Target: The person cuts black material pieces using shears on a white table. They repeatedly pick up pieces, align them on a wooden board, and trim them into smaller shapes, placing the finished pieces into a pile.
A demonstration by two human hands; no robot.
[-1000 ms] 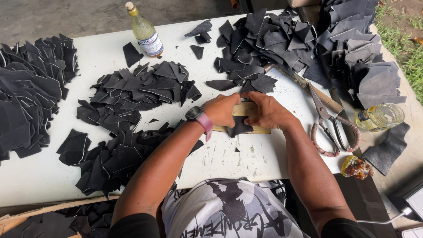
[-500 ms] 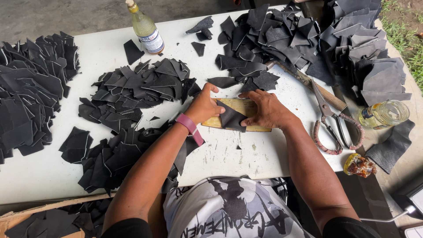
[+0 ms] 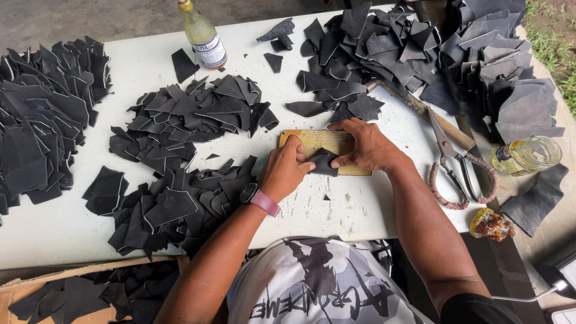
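A small black leather piece (image 3: 324,162) lies on a yellowish wooden board (image 3: 321,141) in the middle of the white table (image 3: 360,207). My left hand (image 3: 285,169) is closed on the piece's left edge, a watch with a pink strap on its wrist. My right hand (image 3: 366,146) presses flat on the board and holds the piece's right side with spread fingers. Both hands meet over the board.
Piles of black leather scraps lie at left (image 3: 42,114), centre (image 3: 192,114), front (image 3: 174,204) and back right (image 3: 384,54). A glass bottle (image 3: 203,33) stands at the back. Large scissors (image 3: 459,165), a glass jar (image 3: 528,156) and an amber lump (image 3: 492,224) sit right.
My left hand drew back and to the left along the board while the right stayed on it. The view shifted slightly.
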